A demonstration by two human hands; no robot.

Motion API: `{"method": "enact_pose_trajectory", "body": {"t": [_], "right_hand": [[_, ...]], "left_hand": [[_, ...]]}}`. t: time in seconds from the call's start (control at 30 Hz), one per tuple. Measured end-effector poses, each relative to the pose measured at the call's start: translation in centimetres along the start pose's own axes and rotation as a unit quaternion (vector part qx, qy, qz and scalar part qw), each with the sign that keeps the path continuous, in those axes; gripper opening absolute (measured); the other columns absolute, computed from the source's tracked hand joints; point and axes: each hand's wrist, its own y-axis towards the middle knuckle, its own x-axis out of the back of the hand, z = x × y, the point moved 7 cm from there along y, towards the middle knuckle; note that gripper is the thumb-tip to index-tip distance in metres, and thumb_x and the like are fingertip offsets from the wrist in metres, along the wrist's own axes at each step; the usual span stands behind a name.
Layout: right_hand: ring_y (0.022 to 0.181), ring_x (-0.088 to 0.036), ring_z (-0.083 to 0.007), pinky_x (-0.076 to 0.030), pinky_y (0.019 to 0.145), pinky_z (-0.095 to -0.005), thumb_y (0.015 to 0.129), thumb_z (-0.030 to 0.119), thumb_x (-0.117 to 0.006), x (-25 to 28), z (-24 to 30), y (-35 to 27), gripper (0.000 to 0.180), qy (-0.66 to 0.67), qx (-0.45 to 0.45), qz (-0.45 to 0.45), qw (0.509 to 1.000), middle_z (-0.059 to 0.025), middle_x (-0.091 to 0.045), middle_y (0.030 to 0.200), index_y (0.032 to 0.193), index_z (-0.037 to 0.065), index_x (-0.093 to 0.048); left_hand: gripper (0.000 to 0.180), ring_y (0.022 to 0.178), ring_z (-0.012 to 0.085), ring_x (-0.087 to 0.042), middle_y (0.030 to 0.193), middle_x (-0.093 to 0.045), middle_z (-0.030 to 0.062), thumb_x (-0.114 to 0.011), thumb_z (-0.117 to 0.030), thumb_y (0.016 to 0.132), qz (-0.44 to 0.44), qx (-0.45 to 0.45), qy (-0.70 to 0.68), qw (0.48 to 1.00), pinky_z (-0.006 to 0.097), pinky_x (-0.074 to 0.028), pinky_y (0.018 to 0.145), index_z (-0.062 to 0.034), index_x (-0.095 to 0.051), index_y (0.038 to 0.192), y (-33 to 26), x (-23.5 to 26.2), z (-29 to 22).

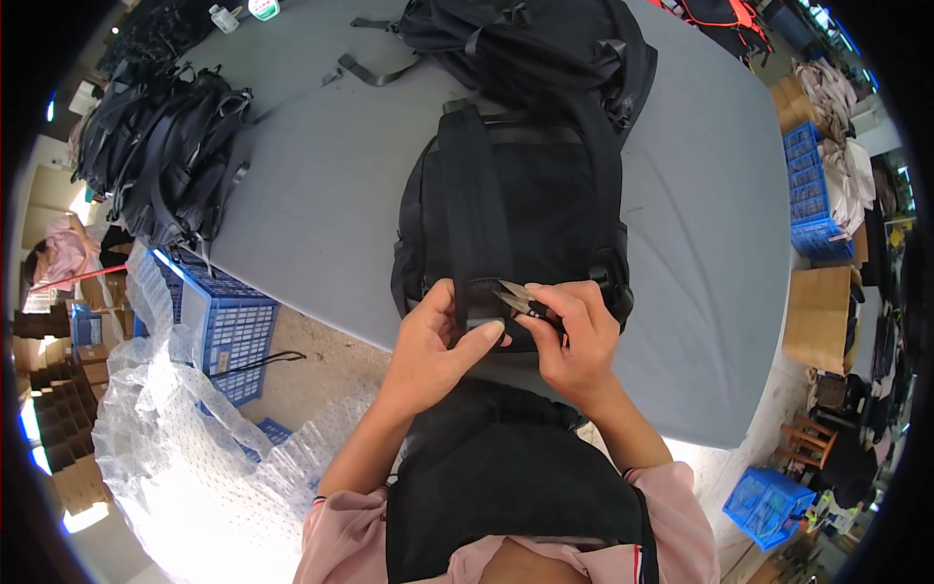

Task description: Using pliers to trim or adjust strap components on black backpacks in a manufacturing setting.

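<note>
A black backpack (555,209) lies on the grey-covered table in front of me, its straps facing up. My left hand (428,350) pinches the lower end of a wide black shoulder strap (474,209), thumb on top. In my right hand (581,341) is a pair of thread snips (518,296), gripped between thumb and fingers. The metal blades point left and touch or nearly touch the strap's lower end. Whether a thread lies between them is too small to make out.
Another black backpack (545,58) lies beyond mine. Black bags are piled (170,156) at the table's left edge. Blue crates (229,326) and clear bubble wrap (161,428) stand below left. On the right are a blue crate (812,195), cardboard (817,316) and another blue crate (767,506).
</note>
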Motion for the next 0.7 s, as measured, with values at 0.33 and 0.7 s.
{"method": "enact_pose_trajectory", "body": {"t": [0.33,0.7], "right_hand": [[0.062,-0.058,-0.0162,-0.040,0.051,-0.0268,0.071,0.006,-0.071,0.0,1.3,-0.3,0.026,-0.103,0.081,-0.024,0.991,-0.0036,-0.060,0.078,0.096,0.004,-0.063],[0.060,-0.057,-0.0205,-0.046,0.051,-0.0290,0.071,0.002,-0.070,1.0,0.4,-0.9,0.026,-0.030,-0.026,-0.047,0.998,-0.0080,-0.059,0.078,0.096,0.002,-0.063]], "left_hand": [[0.023,0.089,0.0149,-0.061,0.105,-0.060,0.0117,-0.060,-0.002,0.085,-0.009,-0.002,-0.002,1.000,0.028,-0.051,0.080,0.0024,-0.048,0.104,-0.3,0.0,0.3],[0.030,0.086,0.0167,-0.062,0.106,-0.060,0.0141,-0.059,-0.002,0.085,-0.013,-0.009,0.005,1.000,0.028,-0.050,0.080,0.0039,-0.045,0.111,-0.1,-0.3,0.4]]}}
